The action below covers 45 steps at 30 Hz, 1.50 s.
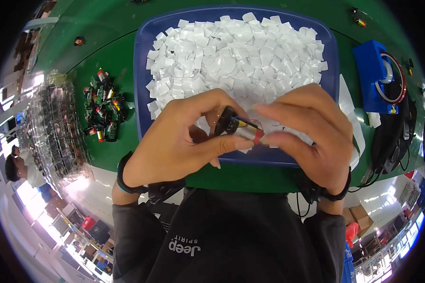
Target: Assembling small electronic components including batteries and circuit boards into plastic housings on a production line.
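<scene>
My left hand (174, 134) pinches a small battery assembly (243, 130) above the near side of a blue tray. The piece has a black plastic end, a silver cylinder, a red tip and thin wires. Close to the red tip is my right hand (311, 132), its thumb and forefinger curled but apart, with a gap between them. Whether the right thumb touches the tip I cannot tell. Beneath both hands lies a heap of white square pieces (241, 56) filling the blue tray (142, 61).
Left of the tray, similar small assemblies (101, 111) lie piled on the green table (127, 47). Clear plastic trays (61, 127) are stacked farther left. On the right stand a blue tape dispenser (370, 70) and a black device (396, 141) with cables. White strips (349, 104) lie beside the tray.
</scene>
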Motion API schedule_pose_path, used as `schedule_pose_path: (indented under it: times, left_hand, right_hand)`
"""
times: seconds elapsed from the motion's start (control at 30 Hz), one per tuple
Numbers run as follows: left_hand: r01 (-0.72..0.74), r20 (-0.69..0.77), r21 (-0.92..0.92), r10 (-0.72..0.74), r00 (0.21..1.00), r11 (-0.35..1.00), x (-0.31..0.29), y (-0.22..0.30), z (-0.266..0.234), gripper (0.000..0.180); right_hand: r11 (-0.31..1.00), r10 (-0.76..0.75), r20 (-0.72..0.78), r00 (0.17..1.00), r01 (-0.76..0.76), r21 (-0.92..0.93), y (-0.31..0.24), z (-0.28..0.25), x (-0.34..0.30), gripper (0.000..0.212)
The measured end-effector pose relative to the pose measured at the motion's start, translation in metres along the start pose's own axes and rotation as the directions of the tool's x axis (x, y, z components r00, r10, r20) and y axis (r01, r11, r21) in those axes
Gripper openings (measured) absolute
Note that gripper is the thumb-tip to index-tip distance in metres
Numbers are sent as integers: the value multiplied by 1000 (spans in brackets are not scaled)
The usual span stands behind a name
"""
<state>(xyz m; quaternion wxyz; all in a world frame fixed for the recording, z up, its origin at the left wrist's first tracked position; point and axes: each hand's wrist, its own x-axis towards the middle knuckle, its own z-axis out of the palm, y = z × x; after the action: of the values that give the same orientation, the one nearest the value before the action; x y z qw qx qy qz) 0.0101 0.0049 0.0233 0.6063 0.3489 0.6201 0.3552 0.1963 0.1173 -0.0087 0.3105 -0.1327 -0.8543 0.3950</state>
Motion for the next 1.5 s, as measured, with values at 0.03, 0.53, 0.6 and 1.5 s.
schedule_pose_path:
  times: [0.03, 0.53, 0.6, 1.5]
  left_hand:
    - [19, 5, 109, -20, 1000, 994, 0, 1, 0, 22]
    - [-138, 181, 418, 66, 981, 898, 17, 11, -1, 25]
    - [-191, 231, 456, 91, 969, 869, 37, 17, -13, 25]
    - [-259, -166, 843, 686, 708, 472, 49, 24, -142, 25]
  right_hand:
    - [1000, -18, -6, 1000, 18, 5, 0, 3, 0, 38]
    - [963, 242, 45, 969, -245, 112, -3, 6, -12, 22]
    - [903, 406, -86, 910, -385, 189, -5, 7, -8, 28]
    - [771, 500, 106, 859, -498, 397, -11, 10, -7, 21]
